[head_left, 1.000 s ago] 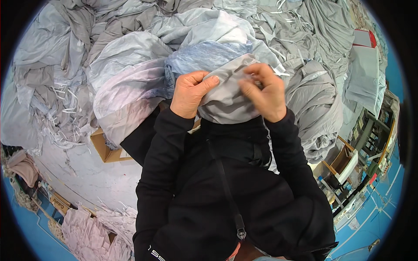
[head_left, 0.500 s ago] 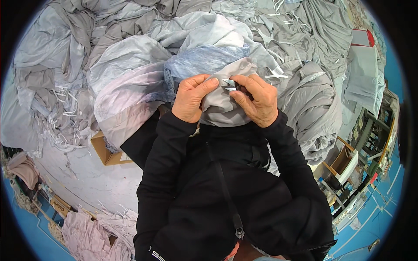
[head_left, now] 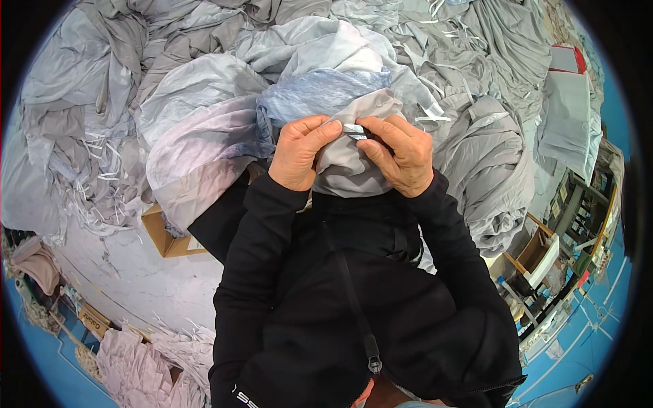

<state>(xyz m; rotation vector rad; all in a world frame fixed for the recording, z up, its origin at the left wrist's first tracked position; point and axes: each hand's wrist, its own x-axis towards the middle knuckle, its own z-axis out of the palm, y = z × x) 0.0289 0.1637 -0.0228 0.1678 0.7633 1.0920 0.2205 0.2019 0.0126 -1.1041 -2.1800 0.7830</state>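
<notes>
My left hand (head_left: 297, 151) is closed, pinching the edge of a grey cloth (head_left: 350, 173) between thumb and fingers. Opposite it, my right hand (head_left: 403, 155) grips a pair of small metal thread snips (head_left: 354, 131). The snips' short blades point toward my left fingertips and lie nearly together over the cloth; their handles are hidden inside my right hand. The grey cloth rests against my front, with its patterned blue side (head_left: 320, 95) just beyond my hands. A pale pinkish stretch (head_left: 204, 149) of fabric spreads to the left.
Heaped grey and pale blue fabric (head_left: 503, 156) with white ties surrounds the work on the far side. A cardboard box (head_left: 170, 238) stands left of my arm. At right are a folded pale package (head_left: 570, 122) and a wooden open box (head_left: 537, 251). Pink fabric (head_left: 136, 367) lies lower left.
The snips' blades have come closer together, from spread apart to nearly shut. My hands have barely moved, and my left hand keeps its pinch on the cloth.
</notes>
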